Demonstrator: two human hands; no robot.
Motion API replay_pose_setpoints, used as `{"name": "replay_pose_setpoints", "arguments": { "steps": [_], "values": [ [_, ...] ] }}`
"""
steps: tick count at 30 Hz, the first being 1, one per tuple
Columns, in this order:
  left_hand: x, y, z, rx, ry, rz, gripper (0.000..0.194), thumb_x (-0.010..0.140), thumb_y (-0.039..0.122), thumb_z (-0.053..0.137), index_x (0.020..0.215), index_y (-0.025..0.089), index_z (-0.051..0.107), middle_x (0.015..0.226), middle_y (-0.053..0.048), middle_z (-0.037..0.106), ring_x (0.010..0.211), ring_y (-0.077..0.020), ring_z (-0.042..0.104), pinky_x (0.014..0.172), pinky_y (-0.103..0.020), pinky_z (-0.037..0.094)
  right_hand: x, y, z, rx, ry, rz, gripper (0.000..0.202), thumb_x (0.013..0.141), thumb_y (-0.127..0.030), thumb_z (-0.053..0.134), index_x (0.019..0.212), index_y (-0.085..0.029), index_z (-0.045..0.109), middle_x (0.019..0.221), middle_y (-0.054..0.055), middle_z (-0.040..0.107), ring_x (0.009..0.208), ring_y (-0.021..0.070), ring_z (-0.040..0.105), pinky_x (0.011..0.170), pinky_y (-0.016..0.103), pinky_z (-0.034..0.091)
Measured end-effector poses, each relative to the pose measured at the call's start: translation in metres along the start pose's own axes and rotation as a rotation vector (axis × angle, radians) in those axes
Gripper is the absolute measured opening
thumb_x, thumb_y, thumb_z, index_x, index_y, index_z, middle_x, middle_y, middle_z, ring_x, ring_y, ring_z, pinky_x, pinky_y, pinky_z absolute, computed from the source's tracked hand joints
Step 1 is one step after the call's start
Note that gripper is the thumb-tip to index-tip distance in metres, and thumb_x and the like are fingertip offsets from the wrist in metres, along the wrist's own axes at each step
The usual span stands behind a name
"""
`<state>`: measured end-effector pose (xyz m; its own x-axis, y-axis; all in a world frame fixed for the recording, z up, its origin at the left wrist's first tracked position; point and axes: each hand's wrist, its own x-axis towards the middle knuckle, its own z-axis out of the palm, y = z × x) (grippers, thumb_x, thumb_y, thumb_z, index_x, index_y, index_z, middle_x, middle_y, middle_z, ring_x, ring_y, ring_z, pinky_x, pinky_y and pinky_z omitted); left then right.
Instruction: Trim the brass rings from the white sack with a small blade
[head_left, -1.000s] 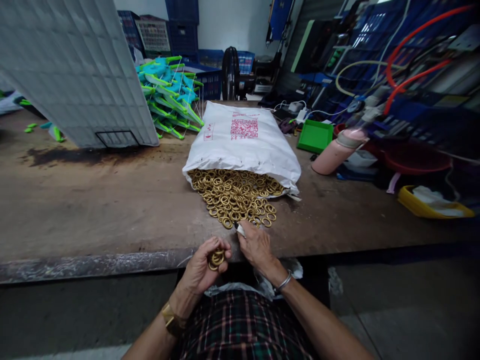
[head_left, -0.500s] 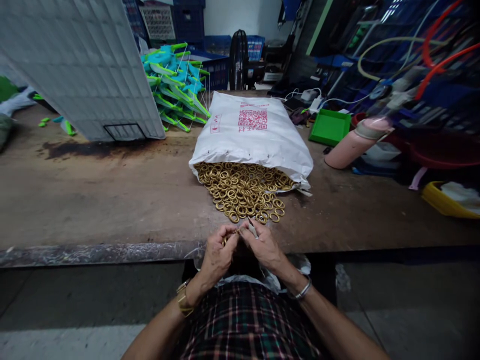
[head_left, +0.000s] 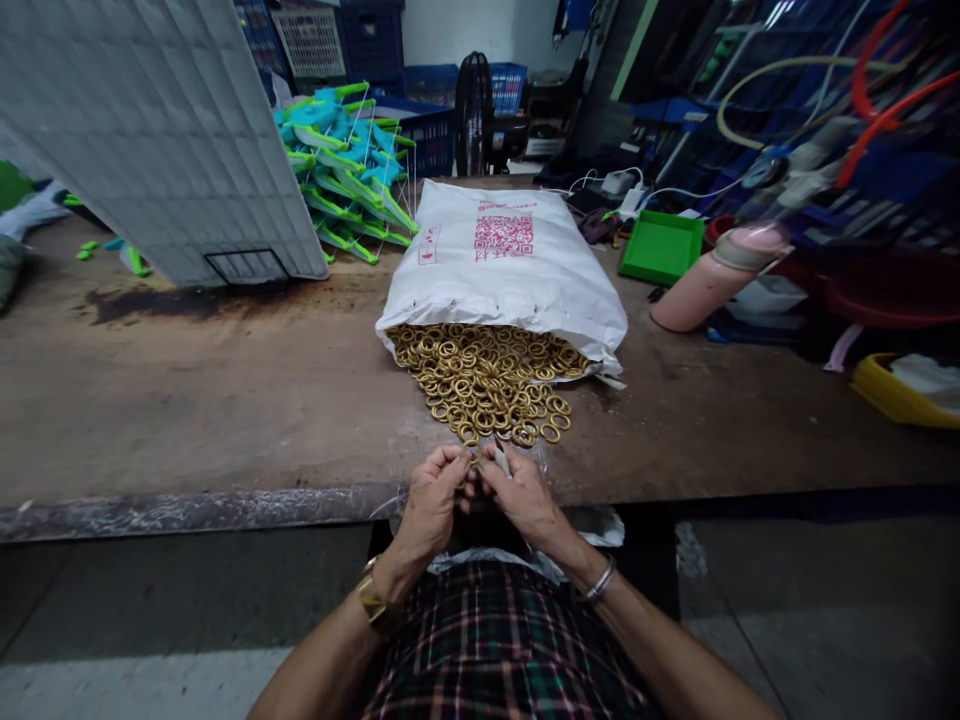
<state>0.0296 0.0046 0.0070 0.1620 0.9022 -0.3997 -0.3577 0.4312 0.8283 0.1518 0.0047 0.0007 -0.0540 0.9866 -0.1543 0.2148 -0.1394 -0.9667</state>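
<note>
My left hand (head_left: 431,500) pinches a brass-coloured ring (head_left: 473,458) at the tabletop's (head_left: 225,400) front edge; whether more sit in my palm, I can't tell. My right hand (head_left: 529,502) meets it, gripping a small pointed tool (head_left: 501,460). Just beyond, loose rings (head_left: 480,385) spill from the open mouth of the white sack (head_left: 442,285), many left inside. No finished batch shows, so how much is done I can't judge.

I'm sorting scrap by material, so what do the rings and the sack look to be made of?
Rings: probably metal, brass-coloured with a dull shine; small highlights suggest it, though coated plastic is possible.
Sack: likely woven plastic, matte white; its stiff creases hint at that.
</note>
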Motion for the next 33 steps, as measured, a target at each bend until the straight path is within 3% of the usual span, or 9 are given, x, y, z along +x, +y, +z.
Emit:
{"name": "replay_pose_setpoints", "arguments": {
  "steps": [6, 12, 14, 17, 24, 27, 33],
  "values": [
    [-0.002, -0.001, 0.005, 0.212, 0.016, 0.076, 0.032, 0.071, 0.046, 0.060, 0.079, 0.015, 0.055, 0.061, 0.003, 0.054, 0.047, -0.0053, 0.045, 0.039, -0.015, 0.034, 0.000, -0.001, -0.001, -0.130, 0.045, -0.075, 0.020, 0.082, -0.033, 0.042, 0.070, -0.019, 0.048, 0.061, -0.003, 0.049, 0.058, 0.0102, 0.044, 0.055, 0.021, 0.035],
    [-0.005, 0.001, 0.001, 0.309, -0.001, 0.066, 0.033, 0.072, 0.047, 0.057, 0.082, 0.016, 0.054, 0.057, 0.005, 0.049, 0.043, -0.0048, 0.041, 0.039, -0.016, 0.031, -0.001, 0.000, -0.018, -0.626, -0.072, -0.311, 0.010, 0.075, -0.014, 0.041, 0.073, -0.020, 0.049, 0.060, -0.002, 0.048, 0.055, 0.0117, 0.041, 0.054, 0.023, 0.028],
    [-0.005, 0.003, -0.001, 0.331, -0.021, 0.052, 0.032, 0.072, 0.047, 0.057, 0.079, 0.016, 0.054, 0.056, 0.005, 0.048, 0.042, -0.0046, 0.041, 0.039, -0.016, 0.031, -0.002, 0.000, -0.021, -0.685, -0.104, -0.351, 0.011, 0.074, -0.013, 0.041, 0.072, -0.019, 0.050, 0.060, -0.001, 0.048, 0.055, 0.0119, 0.041, 0.054, 0.024, 0.027],
    [-0.005, 0.005, -0.004, 0.334, -0.040, 0.017, 0.031, 0.071, 0.046, 0.057, 0.075, 0.016, 0.052, 0.055, 0.005, 0.048, 0.042, -0.0044, 0.040, 0.040, -0.016, 0.031, -0.001, -0.002, -0.020, -0.555, -0.116, -0.295, 0.011, 0.078, -0.018, 0.041, 0.070, -0.019, 0.049, 0.058, -0.003, 0.046, 0.054, 0.0106, 0.039, 0.052, 0.022, 0.027],
    [-0.010, 0.005, -0.004, 0.310, -0.057, 0.041, 0.029, 0.073, 0.045, 0.057, 0.075, 0.016, 0.052, 0.059, 0.004, 0.050, 0.046, -0.0053, 0.043, 0.042, -0.015, 0.033, -0.001, 0.003, -0.010, -0.017, -0.095, 0.043, 0.032, 0.084, -0.042, 0.039, 0.063, -0.019, 0.046, 0.048, -0.006, 0.041, 0.041, 0.0068, 0.033, 0.043, 0.020, 0.027],
    [-0.012, 0.004, -0.004, 0.347, -0.058, 0.066, 0.029, 0.074, 0.044, 0.056, 0.076, 0.015, 0.054, 0.059, 0.003, 0.052, 0.047, -0.0059, 0.044, 0.043, -0.016, 0.034, -0.001, 0.004, -0.009, 0.006, -0.087, 0.067, 0.035, 0.083, -0.044, 0.040, 0.059, -0.019, 0.045, 0.043, -0.007, 0.036, 0.039, 0.0067, 0.029, 0.041, 0.020, 0.025],
    [-0.015, 0.004, -0.005, 0.328, -0.114, 0.012, 0.030, 0.076, 0.044, 0.053, 0.083, 0.015, 0.053, 0.062, 0.003, 0.050, 0.047, -0.0053, 0.044, 0.042, -0.015, 0.034, 0.002, -0.003, -0.010, -0.111, -0.011, -0.025, 0.022, 0.078, -0.034, 0.046, 0.063, -0.018, 0.048, 0.052, -0.006, 0.043, 0.049, 0.0075, 0.037, 0.048, 0.020, 0.030]
  ]
}}
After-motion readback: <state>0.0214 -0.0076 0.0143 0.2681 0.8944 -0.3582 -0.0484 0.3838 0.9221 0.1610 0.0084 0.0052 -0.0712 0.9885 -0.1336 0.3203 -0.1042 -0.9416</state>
